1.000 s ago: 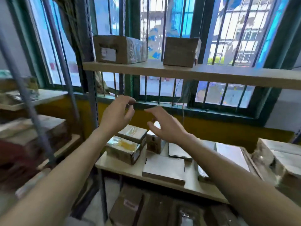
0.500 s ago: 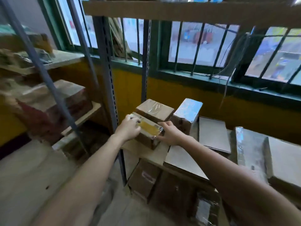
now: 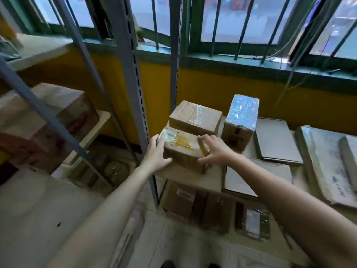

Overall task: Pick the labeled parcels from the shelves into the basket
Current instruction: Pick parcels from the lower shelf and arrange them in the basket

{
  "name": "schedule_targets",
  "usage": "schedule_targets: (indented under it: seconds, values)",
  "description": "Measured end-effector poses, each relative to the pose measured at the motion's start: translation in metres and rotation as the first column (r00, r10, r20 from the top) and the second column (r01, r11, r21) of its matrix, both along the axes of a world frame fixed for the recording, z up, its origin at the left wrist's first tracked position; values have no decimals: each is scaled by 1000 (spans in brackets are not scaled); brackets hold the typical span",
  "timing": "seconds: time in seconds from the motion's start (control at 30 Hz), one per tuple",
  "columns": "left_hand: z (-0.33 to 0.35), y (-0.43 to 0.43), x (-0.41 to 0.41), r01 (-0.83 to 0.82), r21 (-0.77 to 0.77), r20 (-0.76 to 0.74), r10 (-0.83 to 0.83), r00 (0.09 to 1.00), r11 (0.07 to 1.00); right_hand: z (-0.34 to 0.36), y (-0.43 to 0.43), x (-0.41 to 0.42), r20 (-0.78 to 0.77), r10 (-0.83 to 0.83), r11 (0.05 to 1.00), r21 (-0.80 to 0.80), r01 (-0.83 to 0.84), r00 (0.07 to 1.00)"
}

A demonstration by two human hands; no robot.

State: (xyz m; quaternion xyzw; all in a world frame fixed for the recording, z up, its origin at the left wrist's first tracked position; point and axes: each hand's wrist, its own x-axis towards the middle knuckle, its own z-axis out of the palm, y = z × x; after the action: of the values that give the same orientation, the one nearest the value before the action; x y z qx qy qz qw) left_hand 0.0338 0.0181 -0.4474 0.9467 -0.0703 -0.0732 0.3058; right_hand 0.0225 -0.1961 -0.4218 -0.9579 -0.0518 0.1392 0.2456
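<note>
A small brown taped parcel (image 3: 182, 147) sits at the front left corner of the wooden shelf (image 3: 190, 177). My left hand (image 3: 157, 154) grips its left end and my right hand (image 3: 214, 150) grips its right end. Directly behind it lies a second brown parcel (image 3: 195, 118). To the right of that stands an upright parcel with a shiny taped top (image 3: 241, 120). No basket is in view.
Flat grey and white parcels (image 3: 276, 141) cover the shelf to the right. Grey metal uprights (image 3: 133, 74) stand just left of my hands. More boxes (image 3: 179, 199) sit under the shelf, and a neighbouring rack on the left holds a large box (image 3: 48, 120). A barred window runs behind.
My hands came down from mid-air onto the front parcel and now clasp both its ends. My view dropped from the upper shelf to this lower one.
</note>
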Motion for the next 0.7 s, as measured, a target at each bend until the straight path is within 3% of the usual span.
schedule_targets:
  seconds: [0.1,0.13,0.23,0.33,0.43,0.5,0.53,0.57,0.63,0.7]
  values:
    - [-2,4,6,-42,-308,30,54,998,950,17,-11,8,-321,11,961,265,79,947]
    - [-2,4,7,-60,-354,33,76,997,933,16,-14,8,-322,-18,952,285,115,946]
    - [-5,0,7,-3,-319,-4,1,1000,948,7,-13,5,-60,-198,964,171,206,978]
    - [-8,1,9,66,-304,-81,-95,992,950,8,-1,-1,132,-91,992,102,77,987]
    - [-10,10,10,112,-319,-130,-160,979,941,7,13,-7,-25,126,980,-152,-129,992]
    - [-11,13,10,142,-305,-114,-185,976,941,4,17,-6,-21,159,951,-266,-159,987]
    - [-12,14,10,125,-331,-100,-166,981,935,4,16,-5,-27,126,977,-168,-129,992]
    - [-11,15,10,79,-389,-98,-126,987,918,6,12,-3,-92,64,997,47,-60,994]
    - [-10,16,12,-32,-518,-130,-41,991,855,8,6,-3,-289,17,889,442,117,957]
    - [-11,15,13,-31,-529,-103,-28,994,848,8,0,-5,-320,-40,818,534,215,947]
